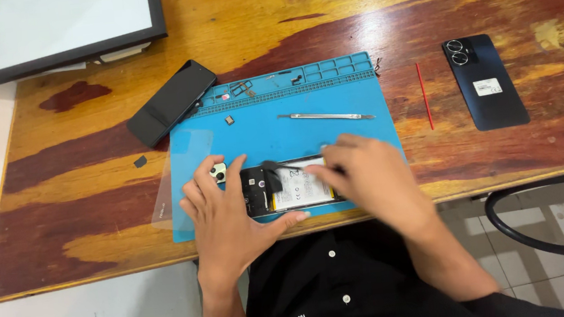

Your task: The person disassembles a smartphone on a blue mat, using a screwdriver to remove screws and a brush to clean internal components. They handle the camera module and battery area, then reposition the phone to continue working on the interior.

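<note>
An opened phone (292, 190) with its back removed lies on a blue repair mat (293, 133) near the table's front edge; its battery and dark circuit boards show. My left hand (229, 215) presses flat on the phone's left end, thumb along its near edge. My right hand (359, 172) grips a thin tool (276, 169) whose dark tip rests on the phone's insides; the motion blurs it.
On the mat lie metal tweezers (325, 116), small parts in the tray slots (288, 76) and a clear film (184, 182). A black phone screen (172, 101) sits left, a red strip (424, 95) and black back cover (486, 81) right. A framed panel (70, 31) stands at the far left.
</note>
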### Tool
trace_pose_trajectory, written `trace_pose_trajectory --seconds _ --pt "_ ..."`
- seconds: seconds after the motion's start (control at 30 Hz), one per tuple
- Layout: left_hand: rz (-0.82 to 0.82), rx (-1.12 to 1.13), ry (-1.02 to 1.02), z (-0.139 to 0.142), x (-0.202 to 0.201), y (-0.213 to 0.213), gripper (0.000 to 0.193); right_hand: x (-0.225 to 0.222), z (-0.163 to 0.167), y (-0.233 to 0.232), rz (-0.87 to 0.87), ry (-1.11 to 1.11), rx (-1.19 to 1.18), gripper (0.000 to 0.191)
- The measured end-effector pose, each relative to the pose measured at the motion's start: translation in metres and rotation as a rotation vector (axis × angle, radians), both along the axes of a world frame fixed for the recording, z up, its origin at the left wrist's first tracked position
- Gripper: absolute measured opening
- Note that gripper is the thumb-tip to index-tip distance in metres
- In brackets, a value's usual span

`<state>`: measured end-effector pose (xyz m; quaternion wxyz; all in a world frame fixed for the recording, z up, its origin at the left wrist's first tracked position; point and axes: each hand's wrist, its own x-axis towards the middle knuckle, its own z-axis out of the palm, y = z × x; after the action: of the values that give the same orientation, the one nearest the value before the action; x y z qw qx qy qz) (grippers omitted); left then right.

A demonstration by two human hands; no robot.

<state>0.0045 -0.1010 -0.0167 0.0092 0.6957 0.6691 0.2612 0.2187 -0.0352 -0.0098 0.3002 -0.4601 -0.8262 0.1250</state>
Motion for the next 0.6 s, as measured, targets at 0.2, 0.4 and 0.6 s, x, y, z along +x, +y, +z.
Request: trace_pose_trajectory --seconds 0.2,0.4,0.6 --pt "-0.026 0.0 -0.006 0.001 -0.001 0.0 0.11 -0.015 -0.003 0.002 0.027 0.034 -0.06 0.032" --pt "-0.038 0.019 0.023 -0.003 -0.002 -0.001 0.104 0.053 0.005 0.007 -0.081 -0.004 -0.133 0.035" --pt "-0.044 0.034 0.0 -0.007 -0.002 0.001 0.101 0.09 0.002 -0.009 -0.153 0.007 -0.229 0.041"
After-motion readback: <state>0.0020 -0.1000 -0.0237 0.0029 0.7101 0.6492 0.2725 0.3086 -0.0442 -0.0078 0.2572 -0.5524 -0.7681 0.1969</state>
